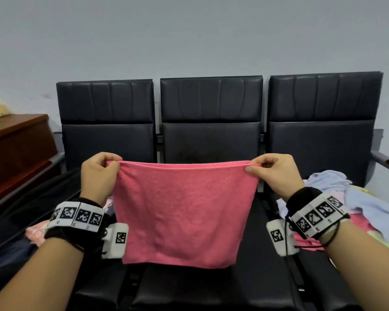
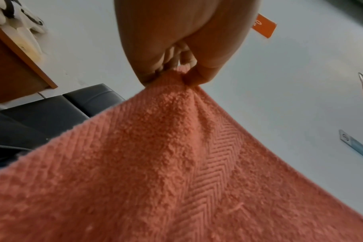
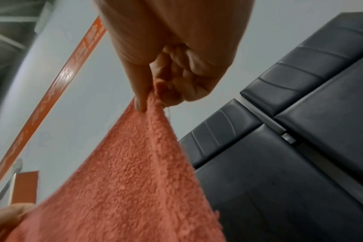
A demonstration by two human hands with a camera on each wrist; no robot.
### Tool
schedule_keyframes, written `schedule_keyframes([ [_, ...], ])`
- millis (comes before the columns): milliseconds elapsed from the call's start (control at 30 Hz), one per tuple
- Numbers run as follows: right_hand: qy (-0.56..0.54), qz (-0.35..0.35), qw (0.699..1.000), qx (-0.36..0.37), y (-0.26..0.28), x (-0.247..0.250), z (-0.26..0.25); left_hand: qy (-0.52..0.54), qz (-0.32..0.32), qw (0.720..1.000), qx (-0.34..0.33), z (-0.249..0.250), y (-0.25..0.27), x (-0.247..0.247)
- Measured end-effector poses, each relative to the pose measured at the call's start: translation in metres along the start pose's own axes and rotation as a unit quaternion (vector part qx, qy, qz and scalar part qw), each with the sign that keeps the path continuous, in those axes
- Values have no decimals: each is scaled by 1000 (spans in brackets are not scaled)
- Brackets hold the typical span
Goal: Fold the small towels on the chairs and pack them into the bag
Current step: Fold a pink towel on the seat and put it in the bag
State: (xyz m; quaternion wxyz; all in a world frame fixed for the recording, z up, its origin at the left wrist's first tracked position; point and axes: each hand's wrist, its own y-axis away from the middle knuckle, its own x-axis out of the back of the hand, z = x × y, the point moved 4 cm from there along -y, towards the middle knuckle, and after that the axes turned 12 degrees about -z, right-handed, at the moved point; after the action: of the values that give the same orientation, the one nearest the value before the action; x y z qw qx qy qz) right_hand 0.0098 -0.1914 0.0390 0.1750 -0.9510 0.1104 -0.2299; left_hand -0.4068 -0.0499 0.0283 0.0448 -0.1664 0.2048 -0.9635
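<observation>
**Inspector:** State the towel's condition.

**Assistant:** One pink towel (image 1: 182, 212) hangs flat at centre frame of the head view, in front of the middle chair (image 1: 211, 122). Its top edge is stretched nearly straight and its lower edge hangs free above the seat. The pile is looped terry. The left wrist view shows a herringbone band woven near one edge.

**Inspector:** Hands?

**Assistant:** The left hand (image 1: 98, 173) pinches the upper left corner, thumb and curled fingers clamped on the cloth. The right hand (image 1: 276, 173) pinches the upper right corner the same way. Both wrist views confirm it: fingertips (image 3: 139, 104) pressed together with cloth between them.

**Inspector:** Surroundings?

**Assistant:** Three black padded chairs stand in a row against a grey wall (image 1: 189, 37). On the right chair's seat, at the right edge of frame, lies a pile of towels (image 1: 346, 198), pale blue on top, with pink and yellow-green below. At lower left a pale pink cloth (image 1: 37, 232) shows beside the left wrist, lying on something dark; whether that is the bag I cannot tell. A brown wooden cabinet (image 1: 16, 142) stands at far left.

**Inspector:** Obstructions?

**Assistant:** The held towel hides most of the middle seat. The wrist bands cover part of the pile.
</observation>
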Motion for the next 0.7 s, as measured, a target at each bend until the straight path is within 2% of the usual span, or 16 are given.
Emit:
schedule_keyframes([
  [200,14,19,1000,2,-10,11,14,-11,-13,1000,15,-4,-7,-9],
  [267,20,39,998,-34,-20,10,27,-13,-39,999,30,-11,-12,-22],
  [333,-25,54,995,-80,-28,5,42,-17,-71,996,42,-20,-17,-37],
  [400,-39,70,992,-94,-36,2,52,-22,-95,994,43,-26,-23,-51],
  [500,-11,89,994,-61,-48,6,47,-7,-75,996,42,-24,-36,-60],
  [633,-38,110,993,5,-53,20,29,6,-40,999,-18,-8,-50,-58],
  [700,-35,96,995,16,-47,24,27,32,-39,998,-30,-6,-48,-56],
])
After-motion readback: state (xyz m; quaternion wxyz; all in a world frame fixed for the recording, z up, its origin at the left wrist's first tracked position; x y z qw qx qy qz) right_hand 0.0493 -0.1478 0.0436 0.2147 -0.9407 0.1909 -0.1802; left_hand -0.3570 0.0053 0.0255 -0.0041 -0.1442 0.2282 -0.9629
